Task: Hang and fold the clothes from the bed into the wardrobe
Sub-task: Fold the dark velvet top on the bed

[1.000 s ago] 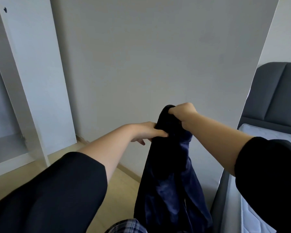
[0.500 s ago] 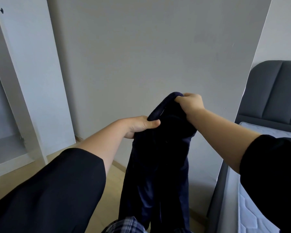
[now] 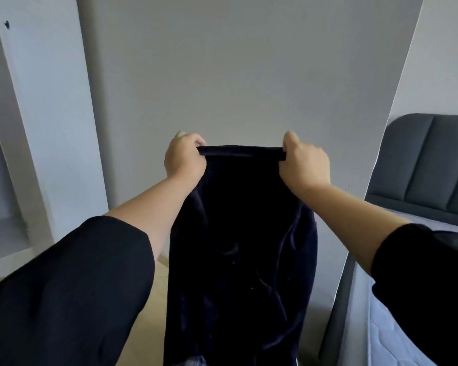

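Both hands, left hand (image 3: pixel 184 158) and right hand (image 3: pixel 303 162), gripped the dark garment (image 3: pixel 242 247) by its level top edge, length hanging straight down between them.

Left hand (image 3: pixel 185 157): curled round the top edge of the dark garment (image 3: pixel 241 233).
Right hand (image 3: pixel 304 162): gripped the same edge.
Both: held forward, level, apart.

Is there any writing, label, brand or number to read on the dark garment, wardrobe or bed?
No text can be read. The dark navy garment, gripped at its top edge by the left hand and right hand, shows no label or print; the white wardrobe panel and grey padded headboard carry none.
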`<act>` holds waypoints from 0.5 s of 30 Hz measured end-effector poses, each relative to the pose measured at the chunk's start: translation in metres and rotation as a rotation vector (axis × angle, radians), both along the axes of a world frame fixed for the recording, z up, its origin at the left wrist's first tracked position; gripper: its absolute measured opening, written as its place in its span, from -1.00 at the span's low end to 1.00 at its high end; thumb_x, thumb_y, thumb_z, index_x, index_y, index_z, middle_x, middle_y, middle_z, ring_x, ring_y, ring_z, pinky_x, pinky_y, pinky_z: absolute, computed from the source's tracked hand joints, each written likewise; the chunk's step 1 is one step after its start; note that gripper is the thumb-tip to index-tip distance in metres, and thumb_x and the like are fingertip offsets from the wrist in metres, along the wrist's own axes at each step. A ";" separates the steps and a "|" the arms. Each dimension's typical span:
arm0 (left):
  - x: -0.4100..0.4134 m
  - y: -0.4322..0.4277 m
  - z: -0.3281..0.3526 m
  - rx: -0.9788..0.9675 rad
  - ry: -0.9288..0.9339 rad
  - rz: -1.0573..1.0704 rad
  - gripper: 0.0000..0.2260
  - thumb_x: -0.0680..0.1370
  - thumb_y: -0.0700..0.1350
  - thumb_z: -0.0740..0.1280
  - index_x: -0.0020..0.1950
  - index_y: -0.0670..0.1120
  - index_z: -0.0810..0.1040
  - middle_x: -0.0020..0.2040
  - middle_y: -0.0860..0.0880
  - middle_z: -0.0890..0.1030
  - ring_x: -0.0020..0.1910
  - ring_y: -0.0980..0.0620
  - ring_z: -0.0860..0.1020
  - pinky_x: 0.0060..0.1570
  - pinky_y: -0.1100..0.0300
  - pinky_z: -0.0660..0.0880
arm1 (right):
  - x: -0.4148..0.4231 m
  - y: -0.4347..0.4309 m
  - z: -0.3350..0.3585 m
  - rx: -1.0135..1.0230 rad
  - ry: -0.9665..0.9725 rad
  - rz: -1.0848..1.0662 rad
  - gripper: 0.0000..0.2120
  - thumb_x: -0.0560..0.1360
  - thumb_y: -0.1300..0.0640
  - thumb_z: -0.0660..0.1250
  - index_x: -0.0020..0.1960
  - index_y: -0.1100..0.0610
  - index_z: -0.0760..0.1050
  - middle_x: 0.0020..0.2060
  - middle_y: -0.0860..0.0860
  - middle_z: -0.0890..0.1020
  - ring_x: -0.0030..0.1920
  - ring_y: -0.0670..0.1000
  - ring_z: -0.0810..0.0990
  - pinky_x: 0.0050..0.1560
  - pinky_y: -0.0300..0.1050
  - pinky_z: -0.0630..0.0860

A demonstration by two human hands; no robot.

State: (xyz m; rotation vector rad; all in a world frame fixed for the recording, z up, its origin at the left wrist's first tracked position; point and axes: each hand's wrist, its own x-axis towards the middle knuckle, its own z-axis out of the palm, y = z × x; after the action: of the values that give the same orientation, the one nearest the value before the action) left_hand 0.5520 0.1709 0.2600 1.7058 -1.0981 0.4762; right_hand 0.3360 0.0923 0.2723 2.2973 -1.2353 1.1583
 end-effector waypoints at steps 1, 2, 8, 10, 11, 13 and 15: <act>0.003 0.002 0.000 0.166 -0.125 0.048 -0.77 0.44 -0.31 0.27 -0.10 0.01 0.58 -0.06 0.01 0.49 -0.09 0.00 0.46 -0.18 0.17 0.34 | -0.001 -0.001 0.003 0.065 -0.024 -0.029 -0.85 0.38 0.33 0.19 -0.11 0.17 0.26 -0.44 0.05 0.38 -0.44 0.12 0.37 -0.44 -0.13 0.24; 0.005 0.004 -0.002 0.431 -0.262 0.105 -0.78 0.45 -0.31 0.27 -0.07 -0.01 0.57 -0.08 -0.01 0.50 -0.08 -0.04 0.48 -0.20 0.17 0.33 | -0.005 -0.003 0.006 0.209 0.055 -0.066 -0.91 0.40 0.32 0.19 -0.14 0.20 0.30 -0.39 0.08 0.44 -0.36 0.16 0.45 -0.36 -0.11 0.36; 0.005 0.012 -0.015 0.739 -0.310 0.225 -0.83 0.39 -0.34 0.21 -0.27 -0.08 0.45 -0.28 -0.03 0.48 -0.26 -0.08 0.44 -0.30 0.20 0.33 | -0.025 -0.016 -0.021 0.591 0.194 -0.199 -0.94 0.42 0.35 0.17 -0.22 0.26 0.38 -0.41 0.13 0.55 -0.39 0.10 0.51 -0.37 -0.15 0.43; 0.006 0.006 -0.008 0.514 -0.166 0.233 -0.82 0.37 -0.34 0.21 -0.25 -0.08 0.51 -0.22 -0.07 0.52 -0.25 -0.11 0.45 -0.29 0.18 0.35 | -0.024 -0.021 -0.030 0.488 -0.104 -0.176 -0.92 0.44 0.35 0.14 -0.09 0.24 0.35 -0.23 0.15 0.53 -0.24 0.16 0.53 -0.26 -0.06 0.47; 0.008 0.005 -0.002 0.419 -0.066 0.230 -0.82 0.37 -0.32 0.20 -0.22 -0.09 0.54 -0.23 -0.06 0.51 -0.25 -0.12 0.46 -0.28 0.17 0.36 | -0.022 -0.024 -0.029 0.498 -0.228 -0.149 -0.88 0.45 0.34 0.13 -0.03 0.22 0.35 -0.20 0.15 0.51 -0.19 0.18 0.52 -0.22 -0.04 0.47; 0.010 0.006 0.008 0.436 0.080 0.188 -0.85 0.39 -0.27 0.18 -0.20 -0.11 0.53 -0.30 -0.04 0.48 -0.26 -0.13 0.48 -0.29 0.18 0.36 | -0.023 -0.029 -0.021 0.680 -0.332 -0.110 -0.92 0.47 0.32 0.13 -0.09 0.28 0.38 -0.34 0.16 0.58 -0.32 0.17 0.59 -0.34 -0.11 0.51; 0.009 0.007 0.010 0.677 0.106 0.112 -0.87 0.41 -0.27 0.16 -0.27 -0.17 0.48 -0.39 -0.08 0.50 -0.40 -0.09 0.49 -0.39 0.24 0.36 | -0.028 -0.030 -0.019 0.847 -0.152 -0.156 -0.86 0.49 0.31 0.15 -0.24 0.30 0.39 -0.58 0.12 0.56 -0.56 0.10 0.55 -0.55 -0.21 0.44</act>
State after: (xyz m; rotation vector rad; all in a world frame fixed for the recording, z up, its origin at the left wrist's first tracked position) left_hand 0.5607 0.1777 0.2696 2.3574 -1.1650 0.0697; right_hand 0.3082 0.0622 0.2530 2.5953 -2.2528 0.8525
